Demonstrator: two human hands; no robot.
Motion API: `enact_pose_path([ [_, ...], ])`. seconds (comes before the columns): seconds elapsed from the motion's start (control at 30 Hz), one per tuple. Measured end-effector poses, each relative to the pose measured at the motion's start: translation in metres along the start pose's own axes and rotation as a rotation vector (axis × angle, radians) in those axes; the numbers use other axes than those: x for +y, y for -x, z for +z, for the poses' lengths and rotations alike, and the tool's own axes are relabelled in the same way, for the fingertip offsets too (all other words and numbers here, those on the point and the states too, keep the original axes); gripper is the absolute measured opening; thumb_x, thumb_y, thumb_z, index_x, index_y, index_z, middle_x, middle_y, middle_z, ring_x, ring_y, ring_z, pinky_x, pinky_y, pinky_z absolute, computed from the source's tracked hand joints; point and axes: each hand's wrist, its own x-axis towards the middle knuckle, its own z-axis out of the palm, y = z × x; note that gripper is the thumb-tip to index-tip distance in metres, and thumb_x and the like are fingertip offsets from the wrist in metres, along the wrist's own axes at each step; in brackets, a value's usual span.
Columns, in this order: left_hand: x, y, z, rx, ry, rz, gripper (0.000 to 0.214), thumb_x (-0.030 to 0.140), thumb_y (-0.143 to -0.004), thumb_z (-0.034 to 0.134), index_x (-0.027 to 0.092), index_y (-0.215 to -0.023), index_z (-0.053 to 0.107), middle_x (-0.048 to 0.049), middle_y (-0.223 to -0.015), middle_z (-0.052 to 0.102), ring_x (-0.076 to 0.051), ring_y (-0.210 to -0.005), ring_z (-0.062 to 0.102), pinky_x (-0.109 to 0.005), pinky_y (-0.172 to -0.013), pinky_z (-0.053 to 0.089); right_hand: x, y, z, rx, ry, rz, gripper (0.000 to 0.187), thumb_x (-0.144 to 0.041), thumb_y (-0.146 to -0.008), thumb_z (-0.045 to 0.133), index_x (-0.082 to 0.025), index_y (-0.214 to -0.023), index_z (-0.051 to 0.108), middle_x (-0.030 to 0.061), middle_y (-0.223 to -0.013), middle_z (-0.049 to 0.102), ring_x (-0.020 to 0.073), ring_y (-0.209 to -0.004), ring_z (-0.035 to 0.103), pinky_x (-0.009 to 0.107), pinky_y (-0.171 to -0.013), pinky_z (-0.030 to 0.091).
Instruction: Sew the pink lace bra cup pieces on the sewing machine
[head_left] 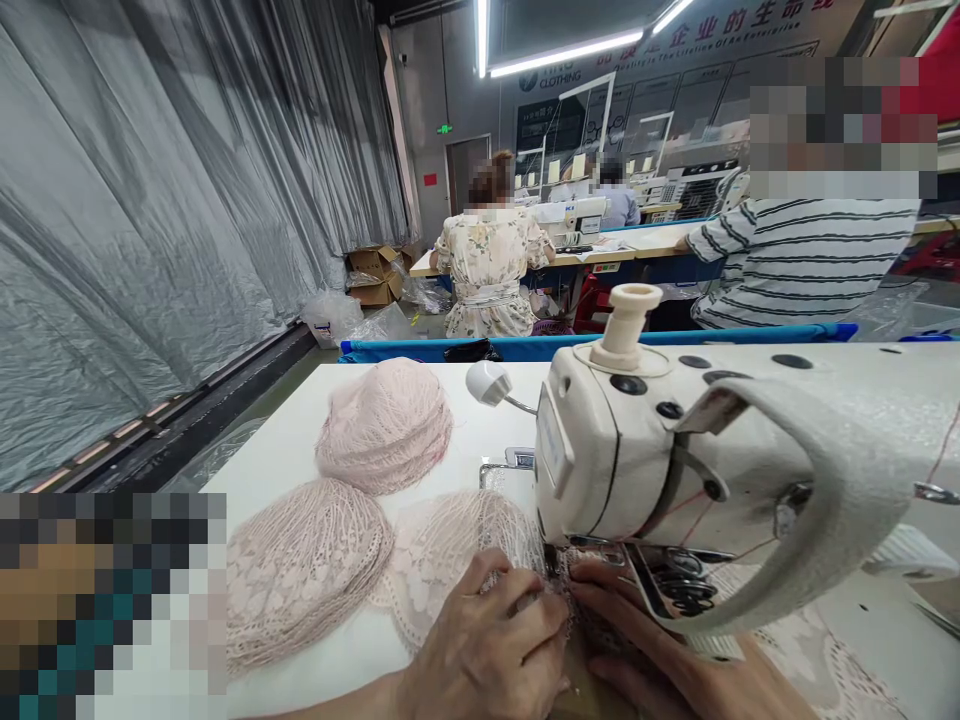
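A pale pink lace piece (442, 540) lies under the needle area of a white sewing machine (585, 440), its scalloped edge towards me. My left hand (495, 635) is closed on this lace just left of the presser foot, fingers bent and bunched. On the other side of the foot, my right hand (652, 635) has its fingers close together on the lace edge, thumb below. The machine's head and thread guard partly cover that hand. Orange-red thread runs down the machine front. More lace (832, 650) extends at the lower right.
Two stacks of pink lace cups, a rear stack (382, 425) and a front stack (307, 570), sit left on the white table (289, 420). A white lamp head (487, 383) stands beside the machine. Seated people work ahead; a grey curtain (165, 200) hangs left. The lower left is pixelated.
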Motion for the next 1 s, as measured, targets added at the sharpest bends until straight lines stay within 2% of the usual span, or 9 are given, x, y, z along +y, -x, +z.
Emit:
enact_pose_path([
  [0.27, 0.001, 0.000, 0.001, -0.039, -0.035, 0.004, 0.019, 0.013, -0.085, 0.055, 0.014, -0.066, 0.056, -0.0016, -0.082, 0.061, -0.015, -0.083, 0.052, -0.033, -0.080, 0.038, 0.000, -0.002, -0.003, 0.008, -0.067, 0.050, 0.026, -0.023, -0.094, 0.040, -0.023, -0.103, 0.065, 0.0065, -0.100, 0.069, 0.0203, -0.089, 0.066, 0.031, -0.069, 0.055],
  [0.43, 0.002, -0.004, -0.001, 0.011, 0.011, -0.013, 0.016, 0.011, -0.086, 0.053, 0.013, -0.071, 0.059, -0.0002, -0.075, 0.061, -0.014, -0.079, 0.052, -0.033, -0.079, 0.038, -0.001, -0.004, -0.002, -0.037, -0.090, 0.065, 0.025, -0.021, -0.093, 0.042, -0.024, -0.091, 0.066, 0.0030, -0.078, 0.067, 0.0184, -0.072, 0.065, 0.029, -0.059, 0.053],
  [0.57, 0.003, -0.004, -0.002, -0.001, 0.018, -0.027, 0.010, 0.013, -0.086, 0.054, 0.011, -0.079, 0.061, -0.0005, -0.077, 0.062, -0.015, -0.079, 0.053, -0.033, -0.080, 0.037, -0.002, 0.002, 0.004, -0.003, -0.031, 0.034, 0.030, -0.024, -0.095, 0.036, -0.018, -0.107, 0.062, 0.0101, -0.093, 0.068, 0.0236, -0.082, 0.066, 0.035, -0.063, 0.053],
  [0.67, 0.003, -0.003, -0.003, -0.054, 0.012, -0.035, 0.007, 0.015, -0.086, 0.055, 0.012, -0.084, 0.061, -0.0010, -0.078, 0.062, -0.016, -0.081, 0.053, -0.033, -0.080, 0.037, -0.004, 0.004, 0.006, 0.018, 0.024, 0.009, 0.030, -0.022, -0.094, 0.036, -0.016, -0.109, 0.061, 0.0123, -0.103, 0.068, 0.0254, -0.087, 0.066, 0.037, -0.066, 0.053],
  [0.77, 0.003, -0.002, -0.002, -0.095, 0.005, -0.038, 0.007, 0.017, -0.086, 0.056, 0.012, -0.086, 0.060, -0.0016, -0.082, 0.063, -0.016, -0.083, 0.053, -0.033, -0.080, 0.038, -0.006, 0.003, 0.006, 0.013, 0.039, 0.023, 0.031, -0.021, -0.093, 0.035, -0.016, -0.109, 0.061, 0.0117, -0.101, 0.068, 0.0255, -0.086, 0.066, 0.038, -0.068, 0.053],
  [1.0, 0.004, -0.001, 0.001, -0.022, -0.009, -0.040, 0.013, 0.015, -0.089, 0.049, 0.013, -0.082, 0.061, -0.0028, -0.085, 0.064, -0.016, -0.082, 0.054, -0.033, -0.080, 0.039, -0.009, 0.005, 0.006, -0.016, -0.037, 0.054, 0.027, -0.014, -0.087, 0.042, -0.020, -0.105, 0.062, 0.0065, -0.086, 0.068, 0.0215, -0.072, 0.065, 0.035, -0.062, 0.052],
])
